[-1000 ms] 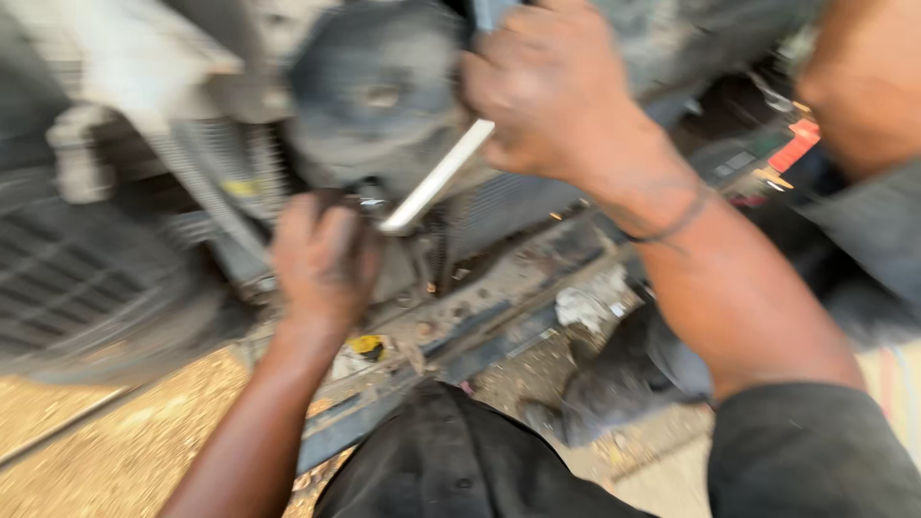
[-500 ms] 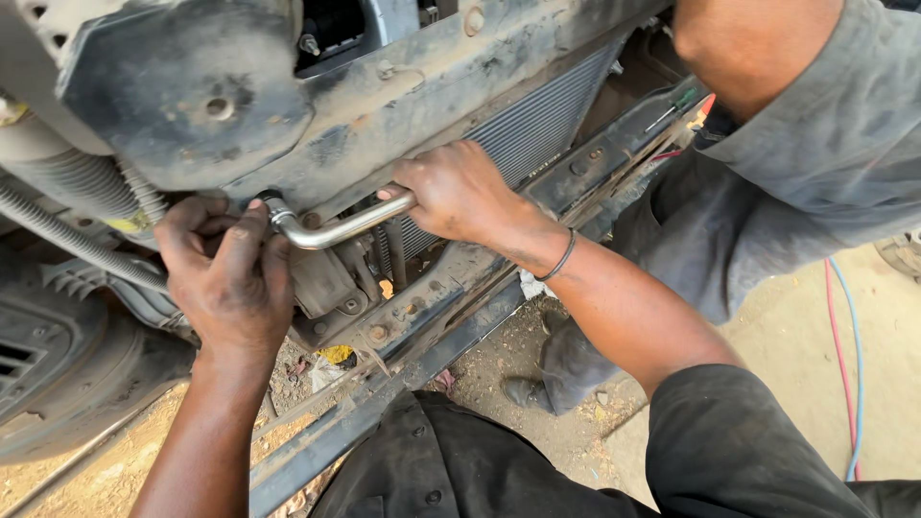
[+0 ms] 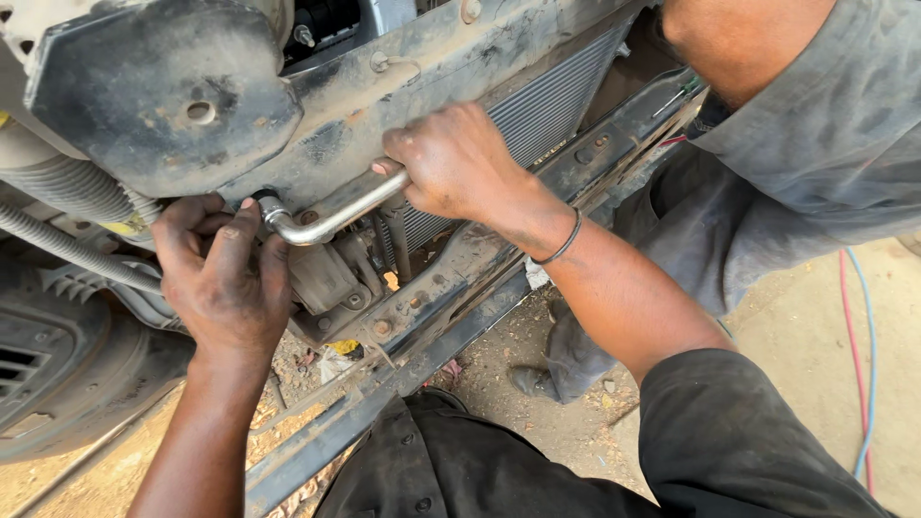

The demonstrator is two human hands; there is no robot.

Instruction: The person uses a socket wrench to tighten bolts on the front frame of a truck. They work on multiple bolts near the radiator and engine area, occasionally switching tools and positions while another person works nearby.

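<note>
Right hand (image 3: 459, 163) is gripping the L-shaped socket wrench (image 3: 331, 217) handle; left hand (image 3: 223, 273) is cupping its bend, risking slipping off the hidden fastener.

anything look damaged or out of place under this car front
Yes: the front is stripped, leaving the finned radiator and dirty crossbeam exposed. Both hands, left and right, hold a bent metal wrench.

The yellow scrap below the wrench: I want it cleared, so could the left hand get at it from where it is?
Probably yes: the left hand sits just above the yellow scrap, nothing between.
</note>
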